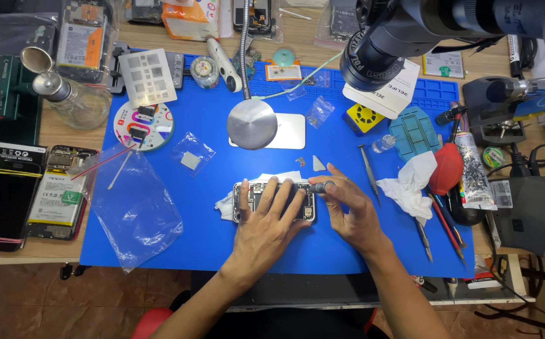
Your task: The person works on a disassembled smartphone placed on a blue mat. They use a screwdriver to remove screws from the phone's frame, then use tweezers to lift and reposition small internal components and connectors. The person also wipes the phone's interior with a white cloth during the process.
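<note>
Left hand [271, 216], fingers spread, presses flat on an opened phone [275, 202] lying on white tissue [227, 204] at mid blue rubber mat [191, 245]; right hand [352, 210] pinches a slim metal screwdriver [320, 186] at the phone's edge

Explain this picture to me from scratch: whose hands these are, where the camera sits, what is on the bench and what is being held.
There is one picture, taken by a camera worn on a person's head, looking down at their own two bare hands over a workbench. The left hand presses flat on an opened phone with its back cover off, which lies on white tissue on a blue work mat. The right hand pinches a small screwdriver at the phone's upper right corner. Around them lie an empty clear plastic bag, a crumpled tissue, a red air blower, tweezers and another opened phone at the left edge. The dark shape at the top right is a microscope.
</note>
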